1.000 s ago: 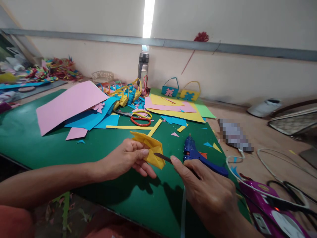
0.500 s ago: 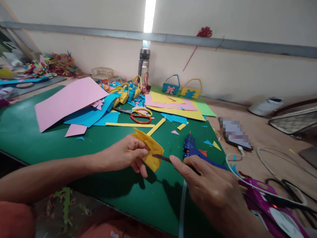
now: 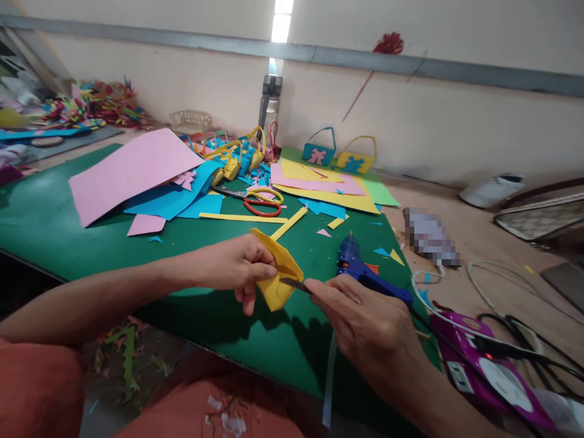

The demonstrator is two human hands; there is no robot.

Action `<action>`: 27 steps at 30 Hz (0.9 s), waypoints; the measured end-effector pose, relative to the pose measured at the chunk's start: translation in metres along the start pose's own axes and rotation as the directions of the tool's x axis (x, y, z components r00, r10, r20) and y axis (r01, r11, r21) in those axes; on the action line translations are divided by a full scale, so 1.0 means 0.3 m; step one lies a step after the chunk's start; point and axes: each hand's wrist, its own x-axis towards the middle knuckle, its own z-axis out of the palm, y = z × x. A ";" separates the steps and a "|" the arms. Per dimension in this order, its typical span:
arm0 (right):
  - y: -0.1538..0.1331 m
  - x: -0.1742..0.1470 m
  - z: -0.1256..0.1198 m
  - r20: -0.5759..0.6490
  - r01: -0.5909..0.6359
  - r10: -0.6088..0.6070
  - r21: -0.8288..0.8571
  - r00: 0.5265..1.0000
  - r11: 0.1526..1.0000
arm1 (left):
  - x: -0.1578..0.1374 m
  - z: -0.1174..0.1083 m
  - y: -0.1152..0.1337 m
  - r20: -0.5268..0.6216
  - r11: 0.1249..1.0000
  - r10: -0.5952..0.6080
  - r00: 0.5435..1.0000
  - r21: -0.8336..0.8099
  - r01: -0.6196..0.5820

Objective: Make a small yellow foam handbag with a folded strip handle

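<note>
My left hand (image 3: 250,267) is closed on a folded yellow foam piece (image 3: 278,292), thumb on its face, above the green mat (image 3: 182,310). In my right hand (image 3: 360,316) is a thin dark blade (image 3: 294,283); its handle is hidden by my fingers. The blade's tip touches or lies just inside the yellow piece's fold. Just beyond my right hand lies a blue glue gun (image 3: 351,258). Scissors (image 3: 262,201) with yellow and red handles rest farther back, near narrow yellow strips (image 3: 244,218).
Pink sheets (image 3: 137,173), blue sheets (image 3: 168,201) and several small foam bags (image 3: 232,164) lie on the mat. Two finished-looking bags (image 3: 319,154) stand against the wall. A phone (image 3: 431,237), cables and a purple power strip (image 3: 474,359) are at right. A bottle (image 3: 271,106) stands behind.
The camera view has shifted slightly. The fold of the yellow piece now shows wider, and the fingers of my left hand are curled in more. The blade stays at the piece.
</note>
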 end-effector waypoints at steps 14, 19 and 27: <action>-0.034 0.019 0.019 0.202 -0.277 0.249 0.125 0.947 0.953 | 0.010 0.016 -0.017 0.000 0.990 -0.010 1.000 0.143 0.010; -0.036 0.030 0.011 0.289 -0.335 0.277 0.175 0.916 0.926 | 0.014 0.017 -0.004 -0.012 0.980 0.008 1.000 0.200 -0.005; -0.048 0.035 0.002 0.314 -0.396 0.324 0.203 0.893 0.895 | 0.029 0.032 0.001 -0.026 0.966 0.012 1.000 0.259 -0.005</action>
